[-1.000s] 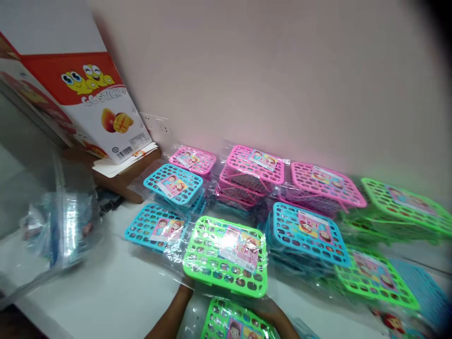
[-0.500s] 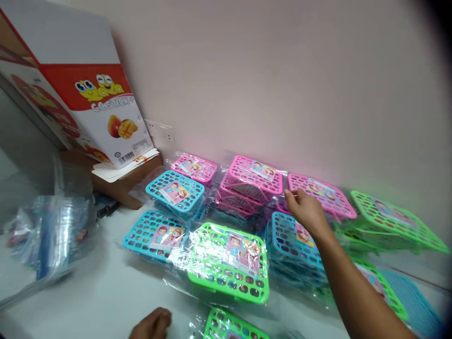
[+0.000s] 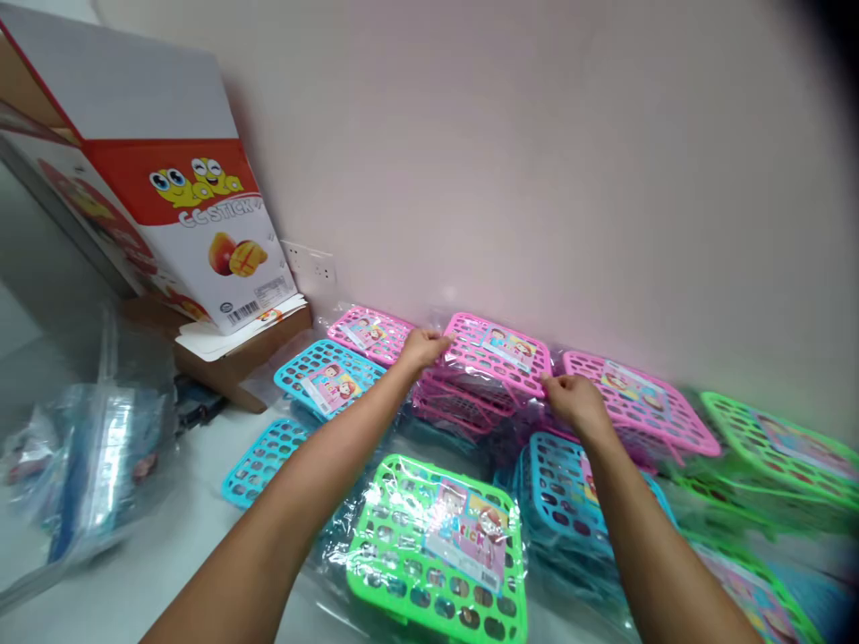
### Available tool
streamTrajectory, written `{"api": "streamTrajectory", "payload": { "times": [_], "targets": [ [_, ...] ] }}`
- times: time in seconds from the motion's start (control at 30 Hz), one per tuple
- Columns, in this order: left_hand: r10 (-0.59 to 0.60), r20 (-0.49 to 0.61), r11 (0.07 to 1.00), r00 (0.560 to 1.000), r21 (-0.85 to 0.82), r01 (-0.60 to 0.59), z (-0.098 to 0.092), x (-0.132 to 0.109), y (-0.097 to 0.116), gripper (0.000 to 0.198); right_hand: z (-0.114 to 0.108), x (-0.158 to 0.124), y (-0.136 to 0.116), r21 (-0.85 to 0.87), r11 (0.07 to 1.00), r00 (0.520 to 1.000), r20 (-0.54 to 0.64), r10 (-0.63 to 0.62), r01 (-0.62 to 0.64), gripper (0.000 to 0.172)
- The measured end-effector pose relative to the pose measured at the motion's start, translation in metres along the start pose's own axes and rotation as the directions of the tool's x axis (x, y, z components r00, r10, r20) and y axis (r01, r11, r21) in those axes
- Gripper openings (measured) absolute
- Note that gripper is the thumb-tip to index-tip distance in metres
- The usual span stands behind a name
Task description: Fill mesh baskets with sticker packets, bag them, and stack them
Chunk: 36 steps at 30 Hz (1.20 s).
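Observation:
A pink plastic basket (image 3: pixel 483 358) in a clear bag, with a picture label on it, tops a pink stack near the wall. My left hand (image 3: pixel 424 349) pinches its left edge or the bag there. At its right corner, the fingers of my right hand (image 3: pixel 572 398) are closed on the same basket. Another pink basket (image 3: pixel 637 398) lies just right of my right hand, and a third pink basket (image 3: pixel 372 333) lies left of my left hand. In front sits a bagged green basket (image 3: pixel 395 555); a blue basket stack (image 3: pixel 557 496) stands beneath my right forearm.
A CC Stick carton (image 3: pixel 201 241) rests on a brown cardboard box (image 3: pixel 228 367) at the left. A clear plastic bag (image 3: pixel 100 474) with bluish contents lies left. Green baskets (image 3: pixel 792 447) stand at the right by the wall (image 3: pixel 537 161), which bears a socket (image 3: pixel 323 268).
My left hand has moved up from the bottom edge to the pink basket's left side. My right hand stays at its right corner. The view has shifted slightly.

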<state>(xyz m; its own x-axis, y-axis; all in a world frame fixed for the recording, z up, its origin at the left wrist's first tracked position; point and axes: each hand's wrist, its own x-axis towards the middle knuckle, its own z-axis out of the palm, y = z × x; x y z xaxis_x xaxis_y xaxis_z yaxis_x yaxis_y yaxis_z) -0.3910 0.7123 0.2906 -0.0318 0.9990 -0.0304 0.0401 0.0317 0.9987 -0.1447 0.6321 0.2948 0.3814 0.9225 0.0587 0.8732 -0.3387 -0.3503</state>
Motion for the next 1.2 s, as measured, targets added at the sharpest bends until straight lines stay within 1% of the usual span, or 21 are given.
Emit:
{"api": "streamTrajectory", "payload": {
  "times": [0.03, 0.1, 0.2, 0.3, 0.4, 0.47, 0.53, 0.63, 0.7, 0.77, 0.83, 0.9, 0.93, 0.97, 1.0, 1.03, 1.07, 1.1, 1.13, 1.17, 1.2],
  "targets": [
    [-0.017, 0.003, 1.0, 1.0, -0.013, 0.017, 0.005, 0.0, -0.006, 0.028, -0.001, -0.002, 0.001, 0.02, 1.0, 1.0, -0.005, -0.012, 0.012, 0.044],
    [-0.034, -0.001, 0.998, 0.999, -0.047, 0.034, 0.007, -0.003, -0.013, 0.024, -0.006, -0.008, 0.0, 0.072, 0.997, 0.999, -0.032, -0.035, 0.037, 0.043],
    [-0.019, -0.003, 0.994, 1.0, -0.106, 0.019, -0.006, -0.008, -0.004, 0.017, -0.021, -0.02, -0.013, 0.127, 0.989, 0.992, -0.111, -0.056, 0.07, 0.043],
    [0.039, -0.021, 0.987, 0.999, -0.152, -0.042, -0.039, -0.008, 0.026, 0.012, -0.035, -0.029, -0.046, 0.204, 0.974, 0.988, -0.131, -0.077, 0.103, 0.044],
    [0.107, -0.073, 0.979, 0.992, -0.168, -0.118, -0.087, 0.0, 0.058, 0.01, -0.032, -0.025, -0.094, 0.333, 0.928, 0.985, -0.105, -0.14, 0.167, 0.044],
    [0.133, -0.137, 0.981, 0.982, -0.124, -0.151, -0.119, 0.01, 0.069, 0.014, -0.019, -0.015, -0.127, 0.369, 0.901, 0.973, -0.119, -0.196, 0.227, 0.044],
    [0.138, -0.203, 0.987, 0.969, -0.054, -0.152, -0.147, 0.024, 0.067, 0.017, 0.002, -0.002, -0.155, 0.348, 0.896, 0.961, -0.128, -0.244, 0.274, 0.044],
    [0.119, -0.262, 0.993, 0.958, 0.008, -0.122, -0.173, 0.049, 0.045, 0.019, 0.041, 0.017, -0.188, 0.3, 0.911, 0.958, -0.048, -0.281, 0.283, 0.045],
    [0.097, -0.28, 0.995, 0.955, 0.031, -0.092, -0.182, 0.065, 0.023, 0.022, 0.064, 0.025, -0.202, 0.287, 0.917, 0.956, 0.014, -0.292, 0.276, 0.045],
    [0.075, -0.297, 0.997, 0.952, 0.057, -0.06, -0.188, 0.078, 0.002, 0.026, 0.078, 0.029, -0.209, 0.29, 0.912, 0.947, 0.048, -0.318, 0.291, 0.047],
    [0.077, -0.328, 0.996, 0.941, 0.076, -0.055, -0.193, 0.085, -0.012, 0.031, 0.08, 0.031, -0.207, 0.302, 0.9, 0.935, 0.071, -0.349, 0.313, 0.053],
    [0.118, -0.391, 0.991, 0.913, 0.097, -0.087, -0.195, 0.084, -0.017, 0.041, 0.07, 0.032, -0.191, 0.304, 0.894, 0.931, 0.055, -0.361, 0.329, 0.06],
    [0.18, -0.452, 0.982, 0.874, 0.141, -0.13, -0.195, 0.079, -0.016, 0.047, 0.062, 0.033, -0.178, 0.274, 0.904, 0.935, 0.042, -0.353, 0.329, 0.061],
    [0.27, -0.514, 0.96, 0.814, 0.21, -0.185, -0.192, 0.071, -0.012, 0.049, 0.053, 0.034, -0.162, 0.209, 0.924, 0.942, 0.031, -0.333, 0.32, 0.059],
    [0.376, -0.553, 0.923, 0.743, 0.298, -0.244, -0.187, 0.061, -0.006, 0.046, 0.044, 0.034, -0.143, 0.106, 0.948, 0.952, 0.027, -0.306, 0.301, 0.056],
    [0.487, -0.558, 0.868, 0.672, 0.396, -0.3, -0.178, 0.048, 0.002, 0.039, 0.037, 0.034, -0.122, -0.023, 0.962, 0.961, 0.038, -0.272, 0.273, 0.053],
    [0.578, -0.519, 0.808, 0.63, 0.474, -0.35, -0.167, 0.032, 0.009, 0.031, 0.032, 0.034, -0.102, -0.161, 0.958, 0.971, 0.066, -0.229, 0.237, 0.05],
    [0.631, -0.441, 0.761, 0.638, 0.511, -0.399, -0.153, 0.017, 0.016, 0.026, 0.029, 0.033, -0.083, -0.278, 0.939, 0.978, 0.104, -0.181, 0.203, 0.049],
    [0.646, -0.337, 0.735, 0.685, 0.517, -0.439, -0.136, 0.001, 0.021, 0.024, 0.028, 0.032, -0.066, -0.358, 0.916, 0.98, 0.142, -0.138, 0.181, 0.048],
    [0.615, -0.232, 0.745, 0.754, 0.484, -0.459, -0.119, -0.012, 0.024, 0.022, 0.029, 0.03, -0.053, -0.403, 0.9, 0.979, 0.176, -0.103, 0.167, 0.048],
    [0.52, -0.113, 0.797, 0.846, 0.419, -0.434, -0.102, -0.022, 0.024, 0.02, 0.031, 0.029, -0.042, -0.417, 0.894, 0.975, 0.21, -0.079, 0.162, 0.048]
  ]
}}
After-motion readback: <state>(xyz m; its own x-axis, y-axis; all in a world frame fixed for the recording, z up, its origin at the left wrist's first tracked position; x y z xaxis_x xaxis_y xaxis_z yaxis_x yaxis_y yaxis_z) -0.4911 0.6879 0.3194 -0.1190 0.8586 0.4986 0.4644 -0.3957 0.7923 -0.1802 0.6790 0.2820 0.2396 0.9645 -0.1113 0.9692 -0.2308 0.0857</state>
